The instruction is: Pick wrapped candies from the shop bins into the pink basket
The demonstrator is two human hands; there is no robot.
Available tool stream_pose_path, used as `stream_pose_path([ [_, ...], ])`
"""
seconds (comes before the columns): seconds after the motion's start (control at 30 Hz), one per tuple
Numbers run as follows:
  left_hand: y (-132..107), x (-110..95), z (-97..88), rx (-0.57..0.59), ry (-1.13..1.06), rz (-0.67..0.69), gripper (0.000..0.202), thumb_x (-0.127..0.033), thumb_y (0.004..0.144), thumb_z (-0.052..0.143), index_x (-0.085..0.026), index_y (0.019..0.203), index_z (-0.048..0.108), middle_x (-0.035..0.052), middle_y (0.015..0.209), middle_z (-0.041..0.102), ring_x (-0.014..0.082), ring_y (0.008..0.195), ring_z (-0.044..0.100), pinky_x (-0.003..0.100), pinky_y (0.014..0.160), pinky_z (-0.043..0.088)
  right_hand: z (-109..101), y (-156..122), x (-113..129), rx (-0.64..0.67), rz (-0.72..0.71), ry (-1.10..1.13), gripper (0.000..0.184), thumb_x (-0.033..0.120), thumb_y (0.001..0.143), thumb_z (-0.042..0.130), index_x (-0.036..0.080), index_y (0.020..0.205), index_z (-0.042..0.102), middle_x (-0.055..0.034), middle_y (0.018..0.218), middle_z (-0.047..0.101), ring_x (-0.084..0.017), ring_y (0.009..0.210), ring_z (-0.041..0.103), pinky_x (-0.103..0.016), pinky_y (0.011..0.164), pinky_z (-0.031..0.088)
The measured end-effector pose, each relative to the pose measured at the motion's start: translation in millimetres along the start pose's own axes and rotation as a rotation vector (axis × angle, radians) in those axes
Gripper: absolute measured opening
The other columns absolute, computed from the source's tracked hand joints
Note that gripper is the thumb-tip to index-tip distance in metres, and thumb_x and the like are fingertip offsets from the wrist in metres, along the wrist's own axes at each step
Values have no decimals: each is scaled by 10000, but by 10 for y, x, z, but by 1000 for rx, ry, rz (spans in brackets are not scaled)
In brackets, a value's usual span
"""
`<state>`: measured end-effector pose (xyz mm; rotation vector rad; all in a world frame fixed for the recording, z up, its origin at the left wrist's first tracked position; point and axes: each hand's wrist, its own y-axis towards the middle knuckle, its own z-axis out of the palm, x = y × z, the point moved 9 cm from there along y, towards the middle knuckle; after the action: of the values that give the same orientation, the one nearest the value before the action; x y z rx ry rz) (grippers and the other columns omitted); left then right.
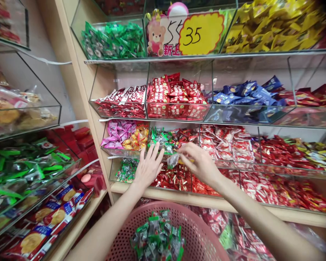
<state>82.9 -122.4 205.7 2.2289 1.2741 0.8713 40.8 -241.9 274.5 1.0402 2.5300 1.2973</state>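
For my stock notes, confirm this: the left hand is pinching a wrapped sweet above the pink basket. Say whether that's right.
Not quite: the right hand, not the left, pinches the wrapped sweet above the pink basket. The head view shows the left hand open.

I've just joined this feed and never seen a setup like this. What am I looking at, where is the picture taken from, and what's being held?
There's no machine here. This single picture comes from a camera worn on a person's head, looking forward and down, so the arms are the wearer's own. The left hand is spread open in front of a clear acrylic bin of red-wrapped sweets. The right hand pinches a small silver-wrapped sweet. Below them, a pink plastic mesh basket holds green-and-silver wrapped sweets. The bin stands on a pale wooden shelf.
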Motion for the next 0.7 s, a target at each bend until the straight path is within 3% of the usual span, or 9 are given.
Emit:
stream_pose_path([
  [0.13, 4, -4, -9, 1, 11, 6, 513, -342, 897, 369, -201, 1385, 305, 108, 1514, 177, 264, 1357, 250, 511, 1091, 187, 560, -481, 88, 381, 64, 245, 140, 151, 839, 472, 175, 810, 606, -33, 836, 613, -147, 785, 553, -285, 739, 439],
  [0.33, -7, 16, -21, -1, 27, 12, 523, -332, 901, 345, -184, 1398, 274, 86, 1515, 179, 240, 1362, 238, 502, 1098, 177, 1812, -1632, -363, 920, 482, 429, 134, 57, 630, 584, 141, 735, 591, 58, 615, 569, -80, 551, 486, -168, 494, 351],
  [0.43, -10, 17, -17, 4, 36, 11, 523, -341, 903, 339, -182, 1397, 273, 90, 1515, 177, 243, 1360, 243, 504, 1096, 179, 2154, -1951, -424, 1033, 500, 420, 91, 51, 597, 594, 138, 624, 599, 80, 533, 523, -65, 499, 449, -154, 447, 306],
  [0.53, -6, 16, -20, -3, 44, 3, 520, -351, 902, 344, -195, 1393, 281, 91, 1515, 180, 248, 1356, 251, 507, 1093, 181, 2363, -2109, -406, 1107, 494, 377, 104, 62, 574, 608, 146, 624, 642, 78, 508, 522, -71, 477, 434, -164, 436, 305],
  [0.7, -4, 23, -23, -19, 52, -2, 514, -354, 898, 351, -204, 1387, 296, 101, 1506, 216, 249, 1345, 276, 505, 1089, 188, 2606, -2140, -398, 1050, 437, 208, 241, 63, 564, 588, 175, 745, 699, 16, 668, 659, -144, 602, 557, -217, 519, 394],
])
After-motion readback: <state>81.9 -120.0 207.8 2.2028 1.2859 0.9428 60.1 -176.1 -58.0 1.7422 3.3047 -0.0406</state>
